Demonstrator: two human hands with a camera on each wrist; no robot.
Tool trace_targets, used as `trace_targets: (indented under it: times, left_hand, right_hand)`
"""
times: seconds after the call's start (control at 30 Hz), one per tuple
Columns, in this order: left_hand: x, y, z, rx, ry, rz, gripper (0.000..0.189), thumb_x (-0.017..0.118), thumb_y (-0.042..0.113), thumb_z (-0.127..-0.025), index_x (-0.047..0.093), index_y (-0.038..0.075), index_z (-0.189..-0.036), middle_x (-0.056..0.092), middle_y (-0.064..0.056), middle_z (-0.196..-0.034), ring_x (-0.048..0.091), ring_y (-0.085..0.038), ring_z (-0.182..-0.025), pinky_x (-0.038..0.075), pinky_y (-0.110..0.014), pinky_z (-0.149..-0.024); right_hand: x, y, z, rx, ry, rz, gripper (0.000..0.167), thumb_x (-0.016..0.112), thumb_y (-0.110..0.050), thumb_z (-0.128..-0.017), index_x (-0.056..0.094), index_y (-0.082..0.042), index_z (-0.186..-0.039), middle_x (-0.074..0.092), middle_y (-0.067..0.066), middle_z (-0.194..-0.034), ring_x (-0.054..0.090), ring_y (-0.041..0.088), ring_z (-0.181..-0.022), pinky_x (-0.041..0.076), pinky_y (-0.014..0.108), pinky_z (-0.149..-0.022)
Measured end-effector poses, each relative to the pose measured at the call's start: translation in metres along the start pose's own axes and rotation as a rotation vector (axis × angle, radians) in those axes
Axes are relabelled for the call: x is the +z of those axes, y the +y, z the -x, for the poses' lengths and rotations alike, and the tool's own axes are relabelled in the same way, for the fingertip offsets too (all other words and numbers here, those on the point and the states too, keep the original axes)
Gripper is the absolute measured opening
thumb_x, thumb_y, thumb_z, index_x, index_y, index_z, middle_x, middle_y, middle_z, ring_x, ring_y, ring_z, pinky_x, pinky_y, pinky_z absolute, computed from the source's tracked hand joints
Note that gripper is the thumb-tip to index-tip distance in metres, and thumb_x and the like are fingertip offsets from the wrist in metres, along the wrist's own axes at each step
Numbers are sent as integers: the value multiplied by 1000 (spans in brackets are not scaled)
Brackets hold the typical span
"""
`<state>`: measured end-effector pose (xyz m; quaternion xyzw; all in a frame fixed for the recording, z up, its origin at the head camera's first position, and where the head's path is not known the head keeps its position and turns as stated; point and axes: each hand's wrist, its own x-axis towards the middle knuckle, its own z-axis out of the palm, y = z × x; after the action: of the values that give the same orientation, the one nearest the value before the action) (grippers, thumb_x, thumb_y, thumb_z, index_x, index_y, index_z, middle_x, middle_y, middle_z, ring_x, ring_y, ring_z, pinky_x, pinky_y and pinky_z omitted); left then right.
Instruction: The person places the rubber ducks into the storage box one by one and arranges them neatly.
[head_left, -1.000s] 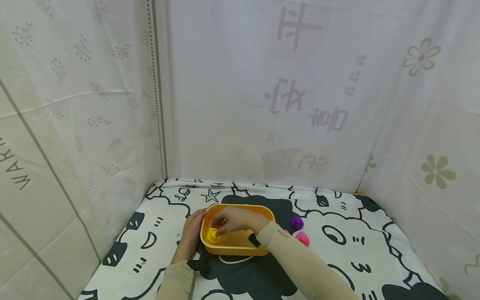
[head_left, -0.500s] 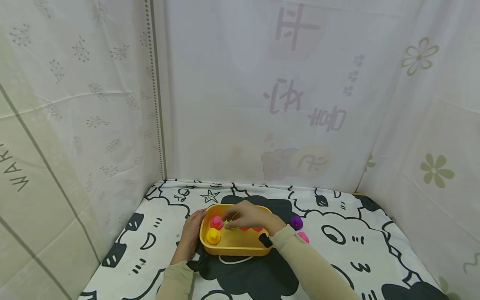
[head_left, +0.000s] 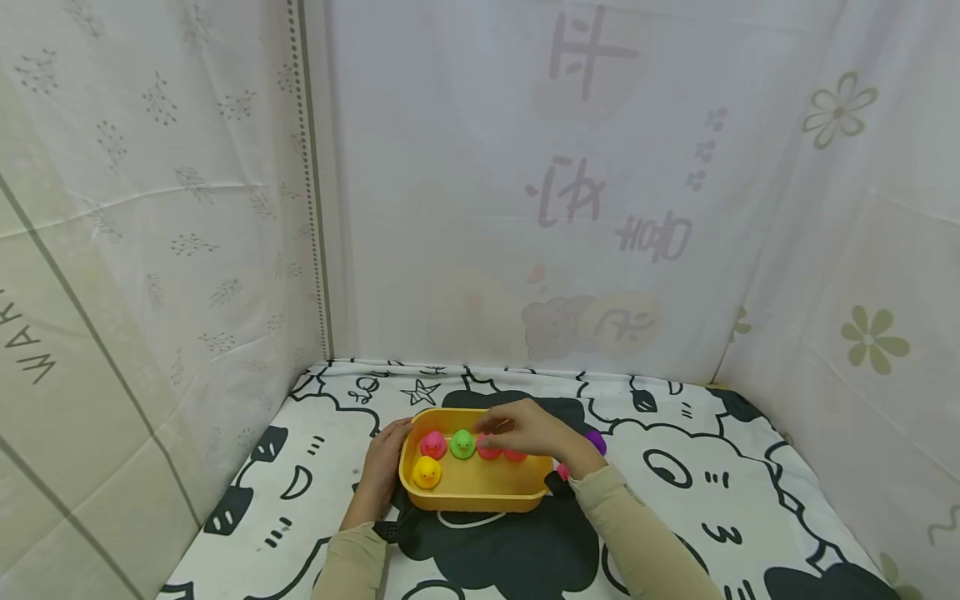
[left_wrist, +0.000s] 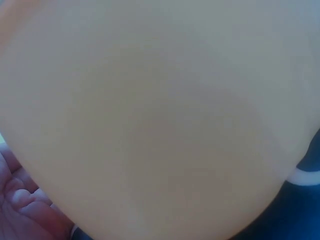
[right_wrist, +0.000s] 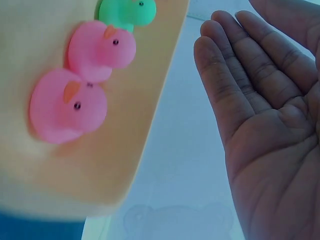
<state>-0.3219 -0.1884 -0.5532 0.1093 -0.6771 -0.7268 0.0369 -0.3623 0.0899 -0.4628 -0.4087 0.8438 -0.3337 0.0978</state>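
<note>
A yellow plastic basin (head_left: 480, 502) holds several rubber ducks. Along its far side, left to right, are a pink duck (head_left: 432, 445), a green duck (head_left: 462, 444) and two more pink ducks, the right one (right_wrist: 67, 107) partly hidden in the head view. A yellow duck (head_left: 427, 472) sits in front of the leftmost pink one. My left hand (head_left: 382, 467) rests against the basin's left end, its fingers at the rim. Over the basin's right part hovers my right hand (head_left: 536, 433), empty, with extended fingers in the right wrist view.
Beyond the basin's right end lie a purple duck (head_left: 597, 442) and a pink duck (head_left: 562, 472), partly covered by my right hand and wrist. A black-and-white cartoon cloth (head_left: 697, 517) covers the surface. Pale printed curtains (head_left: 480, 208) enclose it.
My right hand has let go at the basin's left end and moved right, uncovering the leftmost pink duck and then the green duck. The left hand and basin stay in place.
</note>
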Motion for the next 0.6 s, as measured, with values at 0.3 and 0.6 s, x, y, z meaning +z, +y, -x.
trace_targets:
  times: [0.3, 0.6]
  left_hand:
    - [0, 0, 2, 6, -4, -9, 49, 53, 44, -100, 60, 11, -136, 57, -11, -140, 51, -29, -129, 38, -48, -114]
    - [1, 0, 0, 4, -3, -4, 50, 53, 46, -100, 60, 12, -136, 57, -10, -140, 52, -28, -129, 38, -48, -113]
  right_hand:
    - [-10, 12, 21, 14, 90, -43, 27, 69, -27, -96, 72, -18, -122, 72, 4, -118, 66, 8, -107, 54, 27, -93]
    - [-14, 28, 42, 78, 227, -76, 42, 72, -40, -92, 70, -12, -124, 71, 7, -120, 66, 12, -110, 55, 31, -94]
